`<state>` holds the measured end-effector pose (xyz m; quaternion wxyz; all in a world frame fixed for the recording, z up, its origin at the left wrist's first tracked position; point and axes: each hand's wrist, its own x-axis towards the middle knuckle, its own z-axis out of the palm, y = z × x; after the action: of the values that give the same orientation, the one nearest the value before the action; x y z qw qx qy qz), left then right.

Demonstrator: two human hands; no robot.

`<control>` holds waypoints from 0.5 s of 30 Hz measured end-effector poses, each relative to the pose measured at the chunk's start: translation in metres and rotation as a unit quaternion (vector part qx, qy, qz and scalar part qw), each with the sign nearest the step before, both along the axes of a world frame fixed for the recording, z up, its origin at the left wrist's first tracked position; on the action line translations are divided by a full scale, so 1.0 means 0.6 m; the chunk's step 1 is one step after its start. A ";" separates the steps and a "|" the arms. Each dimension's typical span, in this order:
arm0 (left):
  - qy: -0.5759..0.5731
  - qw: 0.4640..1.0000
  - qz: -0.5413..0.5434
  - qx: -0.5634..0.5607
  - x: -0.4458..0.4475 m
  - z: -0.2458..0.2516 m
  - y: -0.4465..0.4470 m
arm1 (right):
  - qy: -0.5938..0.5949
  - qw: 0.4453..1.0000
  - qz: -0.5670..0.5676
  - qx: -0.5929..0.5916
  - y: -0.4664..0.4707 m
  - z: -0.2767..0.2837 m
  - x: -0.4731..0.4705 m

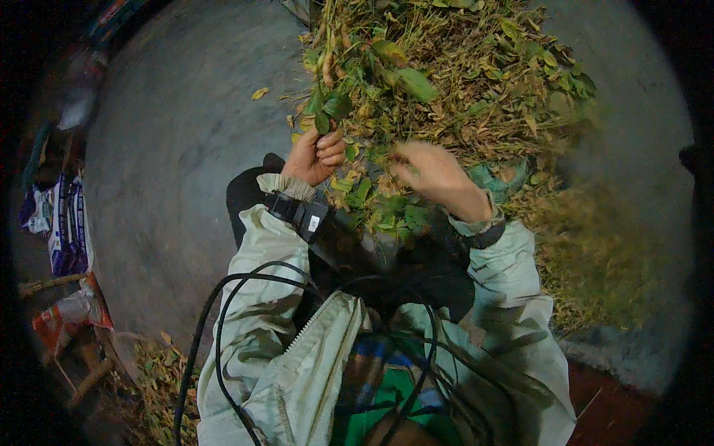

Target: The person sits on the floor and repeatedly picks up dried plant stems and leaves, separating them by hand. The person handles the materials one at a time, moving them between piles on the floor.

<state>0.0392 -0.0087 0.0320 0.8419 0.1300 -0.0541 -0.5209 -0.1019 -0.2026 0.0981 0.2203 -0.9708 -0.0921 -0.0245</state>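
My left hand [318, 154] is closed around a leafy green plant stem, its oval leaves [333, 106] sticking up past the fingers. Pale pods or roots [328, 69] hang just beyond that hand, and I cannot tell whether they belong to the same plant. Blurred by motion, my right hand [432, 170] is at the near edge of a large heap of pulled plants [474, 95], with its fingers curled. Whether it grips anything is unclear. Loose green and yellow leaves [385, 209] lie below and between both hands, close to my dark-clad legs.
Green cloth or plastic [502, 179] shows beside my right wrist. Black cables [220, 312] loop across my jacket. More plant litter [597, 256] spreads to the right on the grey floor [167, 139]. Printed sacks [70, 223] and wooden sticks [92, 382] are at the left.
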 end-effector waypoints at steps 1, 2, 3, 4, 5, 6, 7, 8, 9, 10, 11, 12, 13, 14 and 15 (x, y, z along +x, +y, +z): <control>-0.005 1.000 -0.009 -0.023 -0.005 0.001 -0.003 | -0.127 0.990 -0.030 0.062 0.004 0.013 0.019; -0.008 0.999 -0.021 -0.045 -0.011 0.002 -0.006 | -0.210 0.976 -0.037 0.051 0.010 0.026 0.035; -0.006 0.997 -0.032 -0.065 -0.016 0.004 -0.009 | -0.304 0.951 -0.037 0.046 0.017 0.036 0.050; -0.006 0.998 -0.035 -0.053 -0.019 0.006 -0.013 | -0.318 0.948 -0.016 0.026 0.024 0.046 0.065; -0.013 0.998 -0.037 -0.042 -0.021 0.009 -0.016 | -0.336 0.942 0.009 0.005 0.032 0.052 0.077; -0.016 0.999 -0.038 -0.032 -0.024 0.012 -0.018 | -0.345 0.938 0.034 -0.018 0.039 0.057 0.085; -0.017 0.999 -0.040 -0.020 -0.026 0.014 -0.019 | -0.319 0.947 0.032 -0.019 0.045 0.058 0.089; -0.039 0.999 -0.026 0.015 -0.026 0.018 -0.019 | -0.283 0.958 0.029 -0.022 0.050 0.056 0.094; -0.043 0.999 -0.018 0.020 -0.028 0.021 -0.020 | -0.264 0.964 0.027 -0.023 0.054 0.053 0.098; -0.048 0.998 -0.008 0.025 -0.029 0.023 -0.019 | -0.281 0.960 0.003 0.004 0.058 0.047 0.100; -0.051 0.998 0.000 0.033 -0.031 0.024 -0.019 | -0.255 0.967 -0.015 0.014 0.061 0.039 0.102; -0.050 0.997 0.019 0.058 -0.031 0.026 -0.020 | -0.228 0.973 -0.033 0.023 0.066 0.030 0.103; -0.045 0.994 0.037 0.087 -0.032 0.025 -0.021 | -0.192 0.980 -0.052 0.030 0.072 0.021 0.102; -0.020 0.987 0.074 0.142 -0.033 0.024 -0.022 | -0.127 0.989 -0.065 0.036 0.080 0.013 0.100; -0.029 0.978 0.121 0.169 -0.031 0.022 -0.024 | -0.085 0.995 -0.024 0.038 0.091 0.005 0.095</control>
<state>0.0205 -0.0232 0.0450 0.8626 0.2906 0.0263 -0.4132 -0.0452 -0.1480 0.1013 0.2476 -0.9581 -0.0863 -0.1155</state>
